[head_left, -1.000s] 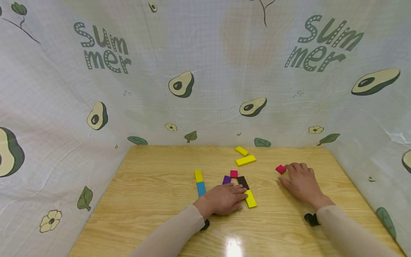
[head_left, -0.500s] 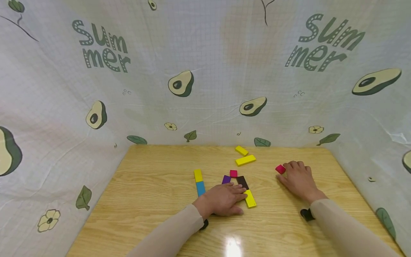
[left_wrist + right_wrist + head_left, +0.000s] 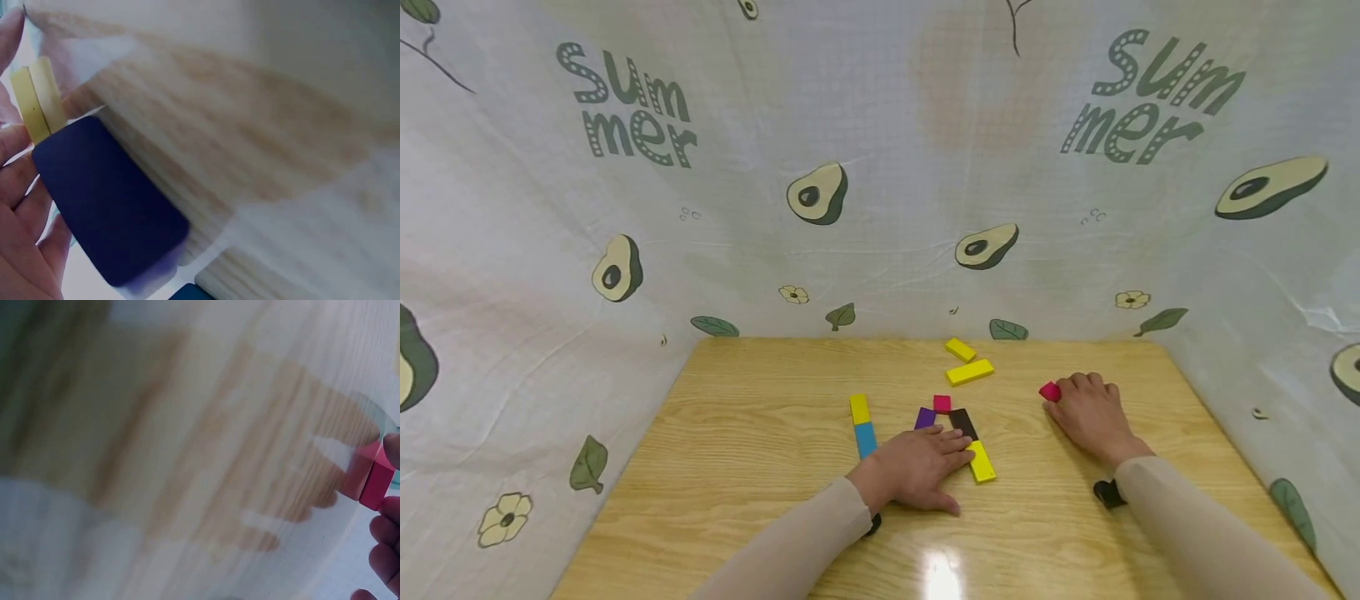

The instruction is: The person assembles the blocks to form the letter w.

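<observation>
My left hand [image 3: 917, 467] lies flat with its fingers extended over the blocks at the table's middle. Its fingertips touch a black block [image 3: 964, 424] and a yellow block [image 3: 981, 462] set end to end. Part of a purple block [image 3: 925, 418] shows beyond that hand; the left wrist view has the purple block [image 3: 109, 200] up close. Just behind stands a small pink block [image 3: 942, 404]. To the right, my right hand [image 3: 1090, 417] pinches another pink block [image 3: 1049, 392] between thumb and finger, at table level. The right wrist view shows this pink block [image 3: 377, 484] between the digits.
Left of the left hand, a yellow block [image 3: 859, 408] meets a blue block [image 3: 865, 439] end to end; the forearm may hide more. Two yellow blocks, one small [image 3: 960, 348] and one longer [image 3: 970, 372], lie at the back. A printed cloth [image 3: 880, 267] surrounds the wooden table [image 3: 760, 417].
My right hand has shifted slightly left and closed its thumb and finger on the pink block. The left thumb has spread toward me; the left fingers stay on the blocks.
</observation>
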### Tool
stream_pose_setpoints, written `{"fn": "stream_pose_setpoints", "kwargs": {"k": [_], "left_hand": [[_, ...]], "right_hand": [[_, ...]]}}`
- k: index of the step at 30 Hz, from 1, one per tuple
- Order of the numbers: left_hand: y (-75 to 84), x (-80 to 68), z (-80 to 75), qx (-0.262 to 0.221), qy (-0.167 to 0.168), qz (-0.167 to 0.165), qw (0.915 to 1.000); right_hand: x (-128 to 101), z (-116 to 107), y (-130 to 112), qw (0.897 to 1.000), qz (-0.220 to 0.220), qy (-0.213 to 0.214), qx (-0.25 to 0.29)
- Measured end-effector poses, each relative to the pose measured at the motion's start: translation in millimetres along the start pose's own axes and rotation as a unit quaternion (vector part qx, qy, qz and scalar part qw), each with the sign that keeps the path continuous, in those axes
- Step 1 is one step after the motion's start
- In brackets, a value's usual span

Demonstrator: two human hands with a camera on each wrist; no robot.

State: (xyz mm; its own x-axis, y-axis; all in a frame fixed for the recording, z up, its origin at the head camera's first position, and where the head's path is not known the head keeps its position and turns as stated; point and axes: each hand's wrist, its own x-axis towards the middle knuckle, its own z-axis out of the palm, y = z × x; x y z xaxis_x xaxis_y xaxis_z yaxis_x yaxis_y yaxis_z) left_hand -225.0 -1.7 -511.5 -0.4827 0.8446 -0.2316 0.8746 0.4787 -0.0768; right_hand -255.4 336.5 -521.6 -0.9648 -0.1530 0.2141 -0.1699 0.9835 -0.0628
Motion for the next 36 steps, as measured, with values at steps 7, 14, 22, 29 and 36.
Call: {"fn": "stream_pose_setpoints", "kwargs": {"k": [7,14,22,29,36], "left_hand": [[1.5,-1.1,-1.1,0.015,0.013,0.003,0.9998],[1.1,-1.8,0.9,0.012,0.02,0.002,0.9997],[1.2,-1.2,1.3,0.008,0.019,0.003,0.9998],[1.8,-1.3,0.8,-0.005,0.014,0.004,0.9999],[0.4,-0.8,2.8,-0.029,0.011,-0.002,0.9995]], "right_hand": [[1.9,0.7,1.3,1.0,0.0,0.006,-0.004],[3.8,-0.3,1.8,1.0,0.009,0.0,-0.007],[-3.9,-5.2,-1.0,1.0,0.008,0.001,0.009],[-23.9,-12.3,-14.9,0.998,-0.036,0.043,0.005],[-51.6,-21.6,-36.7,0.995,-0.083,0.053,0.03]]}}
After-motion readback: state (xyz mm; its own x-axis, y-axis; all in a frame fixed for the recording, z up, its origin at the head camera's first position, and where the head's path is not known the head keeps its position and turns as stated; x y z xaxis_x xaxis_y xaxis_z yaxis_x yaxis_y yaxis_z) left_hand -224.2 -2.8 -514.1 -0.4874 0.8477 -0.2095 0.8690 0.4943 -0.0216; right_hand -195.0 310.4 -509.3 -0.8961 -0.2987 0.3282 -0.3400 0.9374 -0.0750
